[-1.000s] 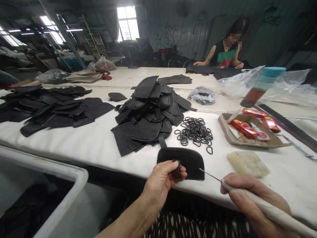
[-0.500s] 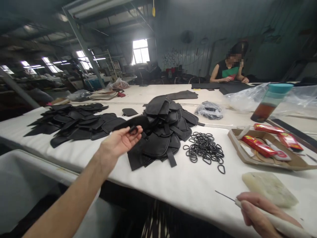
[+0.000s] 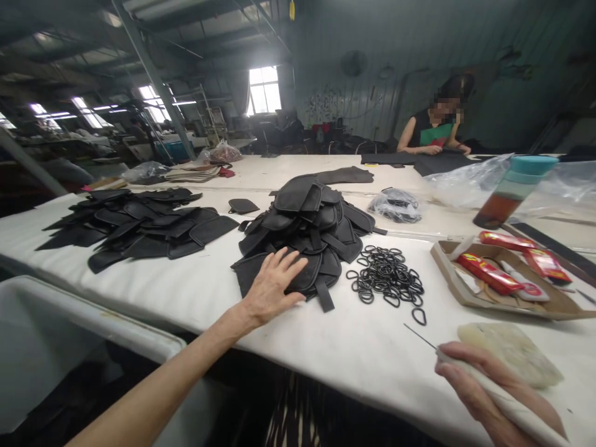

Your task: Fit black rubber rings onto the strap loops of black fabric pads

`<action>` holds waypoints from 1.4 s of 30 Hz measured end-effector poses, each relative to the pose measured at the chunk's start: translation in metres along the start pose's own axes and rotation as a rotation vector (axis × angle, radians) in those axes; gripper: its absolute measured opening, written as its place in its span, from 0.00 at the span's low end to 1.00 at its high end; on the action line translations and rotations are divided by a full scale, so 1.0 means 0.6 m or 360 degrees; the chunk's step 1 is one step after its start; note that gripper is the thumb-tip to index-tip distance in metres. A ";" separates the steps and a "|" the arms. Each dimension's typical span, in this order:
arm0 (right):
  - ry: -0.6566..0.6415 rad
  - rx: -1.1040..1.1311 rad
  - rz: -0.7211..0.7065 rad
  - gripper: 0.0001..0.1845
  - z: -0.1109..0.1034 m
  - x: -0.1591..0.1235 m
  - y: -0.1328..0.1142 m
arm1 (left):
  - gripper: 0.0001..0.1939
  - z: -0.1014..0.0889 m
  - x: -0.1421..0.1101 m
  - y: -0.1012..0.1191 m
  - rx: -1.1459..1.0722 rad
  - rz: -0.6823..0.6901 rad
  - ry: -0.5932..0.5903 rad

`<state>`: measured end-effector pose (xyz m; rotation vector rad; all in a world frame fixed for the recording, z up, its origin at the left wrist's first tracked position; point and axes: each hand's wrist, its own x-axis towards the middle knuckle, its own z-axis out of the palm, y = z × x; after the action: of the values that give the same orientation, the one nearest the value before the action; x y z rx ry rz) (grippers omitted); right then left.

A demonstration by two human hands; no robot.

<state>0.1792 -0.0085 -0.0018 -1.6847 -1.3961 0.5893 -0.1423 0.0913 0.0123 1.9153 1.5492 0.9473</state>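
My left hand (image 3: 274, 288) lies with spread fingers on the near pieces of a heap of black leather-like flaps (image 3: 302, 214). Several of those flaps have stitched edges and narrow tabs. In my right hand (image 3: 488, 385), at the lower right, is an awl (image 3: 505, 397) with a pale handle, its thin dark shaft pointing up and left over the white table. A heap of black D-rings (image 3: 386, 273) lies between my hands. Beside my right hand sits a pale, yellowish block (image 3: 510, 354).
Another pile of black flaps (image 3: 139, 223) spreads at left, above a white bin (image 3: 93, 310). At right stand a cardboard tray (image 3: 451, 279) with red packets and a tilted bottle (image 3: 507, 192). Behind lies a bagged bundle (image 3: 395, 206). A person (image 3: 435, 127) works across the table.
My left hand has let go of a black flap, which now lies at the left pile's right edge. That hand has moved right and down onto the middle heap. My right hand shifted slightly.
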 end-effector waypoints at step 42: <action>0.0034 -0.0005 0.0005 0.21 0.011 0.021 0.025 | 0.35 0.035 -0.091 0.052 0.1231 0.0097 -0.0405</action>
<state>0.1856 0.0051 -0.0161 -1.6912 -1.3804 0.5697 -0.1128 0.0320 0.0108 2.4712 1.8600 0.0791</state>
